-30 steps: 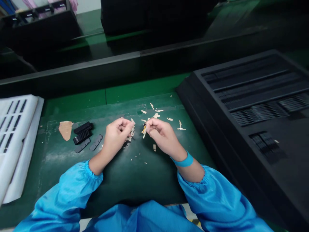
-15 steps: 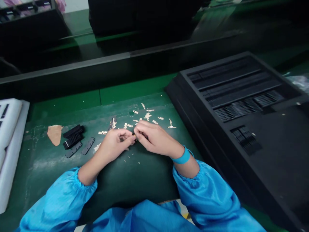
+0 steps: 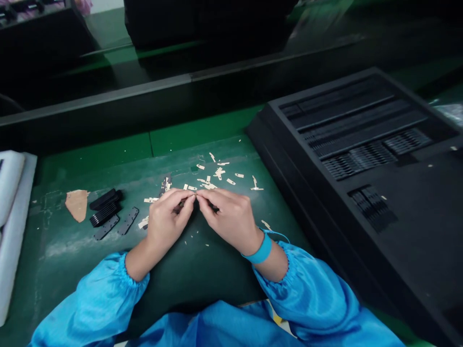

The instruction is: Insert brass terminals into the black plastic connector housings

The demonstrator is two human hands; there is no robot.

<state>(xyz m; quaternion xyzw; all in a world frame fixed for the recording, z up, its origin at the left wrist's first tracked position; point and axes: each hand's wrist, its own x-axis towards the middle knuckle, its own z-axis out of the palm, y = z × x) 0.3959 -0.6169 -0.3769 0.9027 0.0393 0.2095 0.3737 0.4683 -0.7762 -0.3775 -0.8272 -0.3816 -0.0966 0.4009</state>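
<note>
Green bench mat [image 3: 202, 270] on my feed, pretty scuffed up. Starting at the fingertips: the left hand [image 3: 168, 219] and right hand [image 3: 227, 217] meet tip to tip over the middle of the mat. Thumb and forefinger of each are pinched shut on a small piece [image 3: 196, 194], which is too tiny for me to say what it is. It sits right between the two hands, just above the mat. Just behind them there's a scatter of tan scraps [image 3: 213, 178]. Left of the left hand lie some black plates [image 3: 104, 214] and a tan patch [image 3: 76, 203]. There's a blue wristband [image 3: 261, 250] on the right wrist and blue sleeves [image 3: 90, 299] on both arms. Farther out, a big black tray [image 3: 361, 144] sits on the right and white foam [image 3: 10, 226] at the left edge.
</note>
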